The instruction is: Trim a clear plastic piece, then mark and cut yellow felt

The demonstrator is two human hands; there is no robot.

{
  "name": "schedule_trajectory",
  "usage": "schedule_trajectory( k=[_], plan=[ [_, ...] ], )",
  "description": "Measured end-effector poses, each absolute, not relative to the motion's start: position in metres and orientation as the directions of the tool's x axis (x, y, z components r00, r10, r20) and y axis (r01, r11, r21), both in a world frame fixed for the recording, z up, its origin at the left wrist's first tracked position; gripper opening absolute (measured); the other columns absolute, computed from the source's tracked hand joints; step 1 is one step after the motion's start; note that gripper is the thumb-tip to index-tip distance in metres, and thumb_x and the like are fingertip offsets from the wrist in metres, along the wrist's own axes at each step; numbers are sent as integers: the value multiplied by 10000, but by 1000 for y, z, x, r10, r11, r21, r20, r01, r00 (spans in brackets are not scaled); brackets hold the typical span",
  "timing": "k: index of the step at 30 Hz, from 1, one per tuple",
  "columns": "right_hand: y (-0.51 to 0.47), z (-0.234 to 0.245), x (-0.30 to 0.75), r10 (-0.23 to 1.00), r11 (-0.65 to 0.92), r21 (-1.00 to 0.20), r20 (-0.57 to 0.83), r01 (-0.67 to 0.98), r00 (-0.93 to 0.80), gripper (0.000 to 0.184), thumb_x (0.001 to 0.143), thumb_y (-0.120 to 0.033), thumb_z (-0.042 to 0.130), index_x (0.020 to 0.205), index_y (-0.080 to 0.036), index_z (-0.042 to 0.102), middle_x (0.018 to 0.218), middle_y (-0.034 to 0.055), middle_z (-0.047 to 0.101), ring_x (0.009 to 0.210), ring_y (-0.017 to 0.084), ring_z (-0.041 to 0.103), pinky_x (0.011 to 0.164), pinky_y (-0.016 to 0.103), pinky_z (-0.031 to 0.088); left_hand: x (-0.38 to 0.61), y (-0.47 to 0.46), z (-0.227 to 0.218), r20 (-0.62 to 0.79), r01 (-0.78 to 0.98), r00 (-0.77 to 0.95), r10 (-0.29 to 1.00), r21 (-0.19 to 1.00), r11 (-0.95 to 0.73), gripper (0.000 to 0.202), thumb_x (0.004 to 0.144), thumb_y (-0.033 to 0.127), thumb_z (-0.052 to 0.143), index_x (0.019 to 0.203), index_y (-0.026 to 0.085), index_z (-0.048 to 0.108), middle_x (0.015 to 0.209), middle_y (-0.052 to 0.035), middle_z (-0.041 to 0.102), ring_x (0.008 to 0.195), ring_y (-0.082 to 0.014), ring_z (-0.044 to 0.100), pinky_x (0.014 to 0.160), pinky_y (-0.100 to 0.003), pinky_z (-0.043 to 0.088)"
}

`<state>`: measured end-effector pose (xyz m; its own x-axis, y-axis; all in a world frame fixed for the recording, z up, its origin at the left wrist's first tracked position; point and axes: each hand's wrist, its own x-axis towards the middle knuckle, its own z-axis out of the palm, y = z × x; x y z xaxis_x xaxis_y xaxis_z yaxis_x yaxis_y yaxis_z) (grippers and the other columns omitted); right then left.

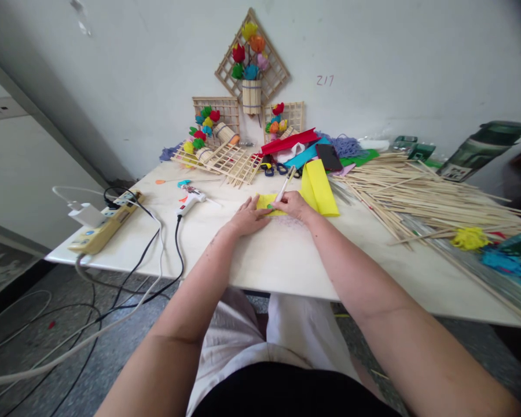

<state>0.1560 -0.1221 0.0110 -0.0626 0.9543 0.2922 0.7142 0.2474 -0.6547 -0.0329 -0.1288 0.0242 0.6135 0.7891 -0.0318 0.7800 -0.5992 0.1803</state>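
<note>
My left hand (248, 215) lies flat with fingers stretched out on the left end of a yellow felt strip (264, 201) on the white table (282, 255). My right hand (293, 204) is closed around a white pen-like tool (285, 186), its tip down on the same strip. A folded yellow felt sheet (320, 186) lies just right of my right hand.
A glue gun (190, 200) and a power strip (106, 223) with cables sit at the left. Bamboo sticks (421, 194) are piled at the right, with yarn pompoms (469, 237). Lattice crafts with flowers (219, 152), scissors (274, 168), a phone (328, 156) and coloured felt lie behind.
</note>
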Motion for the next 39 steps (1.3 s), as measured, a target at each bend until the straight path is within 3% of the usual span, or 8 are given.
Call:
schedule_trajectory(
  k=[14, 29, 39],
  plan=[
    [-123, 9, 155, 955, 253, -624, 283, 739, -88, 276, 676, -383, 666, 752, -122, 716, 671, 36, 671, 624, 142, 582, 531, 208, 391, -30, -117, 21, -11, 809, 561, 827, 219, -546, 433, 841, 480, 438, 1260, 390, 493, 1457, 38, 313, 1346, -248, 248, 1093, -405, 209],
    [-126, 13, 150, 954, 225, -542, 292, 809, -70, 337, 677, -469, 645, 760, -152, 724, 677, 41, 682, 636, 157, 597, 519, 216, 374, -30, -113, 17, -8, 815, 549, 836, 226, -533, 459, 824, 509, 449, 1254, 360, 507, 1454, 17, 320, 1347, -249, 248, 1098, -396, 202],
    [-128, 17, 149, 958, 209, -505, 278, 837, -71, 291, 698, -406, 635, 778, -141, 726, 693, 50, 684, 635, 162, 598, 543, 226, 381, -30, -116, 21, -9, 810, 551, 834, 243, -533, 446, 828, 492, 459, 1252, 363, 512, 1456, 22, 316, 1349, -247, 242, 1100, -392, 199]
  ],
)
